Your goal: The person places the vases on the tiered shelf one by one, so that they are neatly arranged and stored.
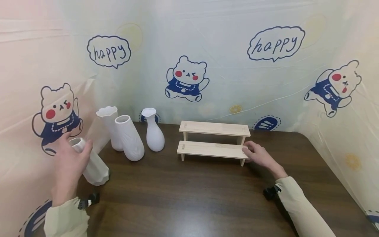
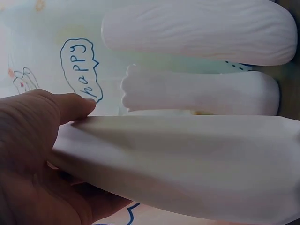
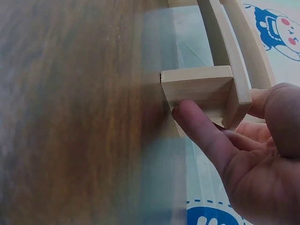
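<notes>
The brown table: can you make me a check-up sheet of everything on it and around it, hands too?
Surface: dark wood-grain table, shiny near the front.
Job's things: faceted white vase; two-step wooden stand; three more white vases standing: wavy-rim vase, ridged vase, narrow-necked vase.
Clutter: nothing seen.
Grippers: left hand holds the faceted white vase near its mouth; right hand grips the lower step's right end.
Cables: nothing seen.
Surroundings: pale curtain printed with bears and "happy" bubbles.
</notes>
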A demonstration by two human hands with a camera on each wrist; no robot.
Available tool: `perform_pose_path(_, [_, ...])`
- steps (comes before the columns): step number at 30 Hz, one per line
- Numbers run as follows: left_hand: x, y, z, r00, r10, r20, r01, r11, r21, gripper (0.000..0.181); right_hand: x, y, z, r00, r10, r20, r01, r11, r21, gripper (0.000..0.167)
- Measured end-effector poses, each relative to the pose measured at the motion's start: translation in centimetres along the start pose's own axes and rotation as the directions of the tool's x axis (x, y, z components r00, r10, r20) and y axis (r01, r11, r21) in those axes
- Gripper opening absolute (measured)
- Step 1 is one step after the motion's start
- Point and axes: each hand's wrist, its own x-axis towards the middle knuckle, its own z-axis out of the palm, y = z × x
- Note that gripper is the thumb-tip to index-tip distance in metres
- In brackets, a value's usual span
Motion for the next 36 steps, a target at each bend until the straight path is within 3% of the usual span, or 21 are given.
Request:
perform_pose_path(5, [0.0,-0.2,0.2,0.999,-0.033,0.008,0.033,0.999,-0.029,0.094,0.1,-0.1,0.1,1.000,0.013,0.003,-0.013,1.000,0.019,0.038])
perform_pose_path(11, [-0.4,-0.5,0.4,0.997,-0.063,0.043,0.069,0.989,-0.134,0.092,0.2,-0.1,0.1,1.000,0.016,0.002,-0.016,1.000,0.023,0.038])
perform_pose_path(18, [-0.3,-0.4,0.8,0.996,-0.070,0.056,0.078,0.982,-0.172,0.089,0.2,-0.2,0.1,1.000,0.019,-0.009,-0.019,1.000,0.010,0.039])
perform_pose_path(29, [-0.1,0.5,2.0,0.999,-0.006,0.039,0.012,0.989,-0.148,0.085,0.2,-0.1,0.2,1.000,0.004,-0.005,-0.004,1.000,0.023,0.038])
perform_pose_path(36, [-0.3,2.0,2.6,0.997,0.050,-0.065,-0.060,0.984,-0.165,0.075,0.2,0.0,0.2,1.000,0.020,-0.002,-0.020,0.999,0.030,0.038])
